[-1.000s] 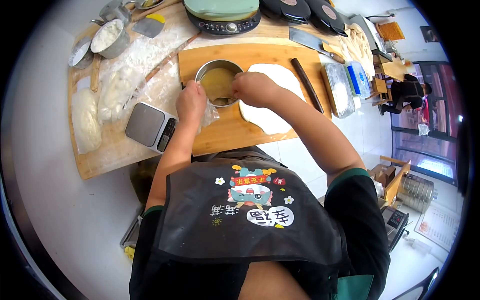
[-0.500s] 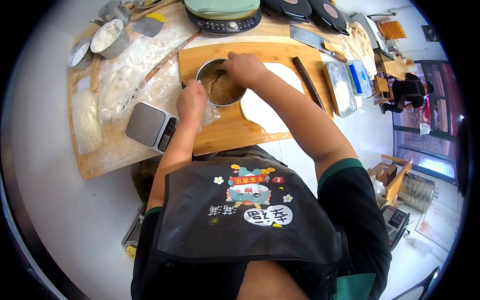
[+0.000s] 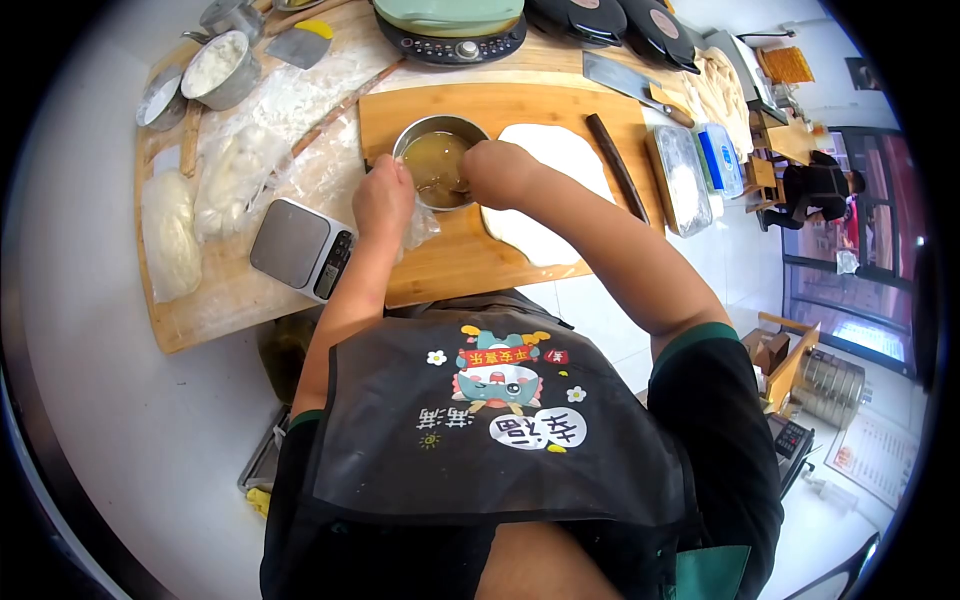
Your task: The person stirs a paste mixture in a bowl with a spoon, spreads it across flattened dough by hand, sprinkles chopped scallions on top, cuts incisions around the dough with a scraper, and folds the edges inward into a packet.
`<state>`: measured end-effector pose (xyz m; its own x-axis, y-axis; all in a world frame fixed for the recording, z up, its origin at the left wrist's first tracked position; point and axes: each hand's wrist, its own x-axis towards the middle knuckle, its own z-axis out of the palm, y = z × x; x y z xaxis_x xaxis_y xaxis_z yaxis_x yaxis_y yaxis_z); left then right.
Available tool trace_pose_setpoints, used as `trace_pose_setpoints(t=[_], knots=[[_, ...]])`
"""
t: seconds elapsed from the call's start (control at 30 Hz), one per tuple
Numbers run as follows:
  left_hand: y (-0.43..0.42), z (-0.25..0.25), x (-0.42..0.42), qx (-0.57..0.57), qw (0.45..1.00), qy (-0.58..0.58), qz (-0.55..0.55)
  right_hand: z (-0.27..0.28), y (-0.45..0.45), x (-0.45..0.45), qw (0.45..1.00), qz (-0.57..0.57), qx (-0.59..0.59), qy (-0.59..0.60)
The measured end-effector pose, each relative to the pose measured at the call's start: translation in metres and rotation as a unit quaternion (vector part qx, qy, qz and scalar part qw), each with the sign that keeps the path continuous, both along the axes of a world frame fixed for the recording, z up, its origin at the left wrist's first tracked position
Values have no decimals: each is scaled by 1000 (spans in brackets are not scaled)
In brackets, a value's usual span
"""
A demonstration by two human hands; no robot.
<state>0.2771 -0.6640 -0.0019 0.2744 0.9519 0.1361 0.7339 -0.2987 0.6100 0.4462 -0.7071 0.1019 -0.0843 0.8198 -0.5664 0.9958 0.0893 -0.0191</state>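
A round metal bowl [image 3: 441,122] with cloudy yellow-brown liquid [image 3: 432,160] stands on the wooden board [image 3: 460,270]. My left hand [image 3: 384,200] is closed on the bowl's left side, thumb up at the rim. At the right rim, my right hand [image 3: 500,178] is closed with its fingers down toward the liquid; whatever it grips is mostly hidden by the hand. To the right, a flat white sheet of dough [image 3: 556,200] lies on the board, partly under my right forearm. A dark rolling pin [image 3: 618,165] rests beyond the dough.
Left of the board are a kitchen scale [image 3: 292,243], bagged dough [image 3: 172,235] and a pot of flour [image 3: 220,72]. A green electric griddle [image 3: 450,25] stands behind. A cleaver [image 3: 625,78] and plastic boxes [image 3: 680,180] lie at the right. A person [image 3: 815,190] sits far off.
My right hand has moved from the bowl's far rim toward me, down to its near right side. The liquid shows more openly. My left hand has stayed at the bowl.
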Motion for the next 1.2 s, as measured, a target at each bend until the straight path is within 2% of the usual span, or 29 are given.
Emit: trace_pose_setpoints(t=[0.07, 0.17, 0.37, 0.47, 0.5, 0.6, 0.7, 0.83, 1.2], knots=[[2, -5, 0, 8, 1000, 2, -1, 3, 4, -3, 998, -28, -4, 52], [1, 2, 1, 12, 1000, 7, -3, 6, 10, -3, 997, -13, -25, 68], [2, 0, 1, 15, 1000, 10, -6, 0, 15, 10, 967, -194, -47, 159], [0, 1, 1, 11, 1000, 3, -11, 3, 12, 19, 962, -200, 54, 177], [0, 1, 0, 9, 1000, 5, -10, 8, 11, 17, 978, -164, 71, 107], [2, 0, 1, 8, 1000, 2, -10, 18, -5, 17, 983, -73, 158, 49], [2, -3, 0, 9, 1000, -2, -13, 13, -17, 21, 986, -18, 158, 53], [2, 1, 1, 1, 1000, 6, -12, -19, -19, 9, 990, 38, 123, 64], [2, 2, 1, -4, 1000, 2, -6, -21, -1, -3, 977, 3, 214, 23]])
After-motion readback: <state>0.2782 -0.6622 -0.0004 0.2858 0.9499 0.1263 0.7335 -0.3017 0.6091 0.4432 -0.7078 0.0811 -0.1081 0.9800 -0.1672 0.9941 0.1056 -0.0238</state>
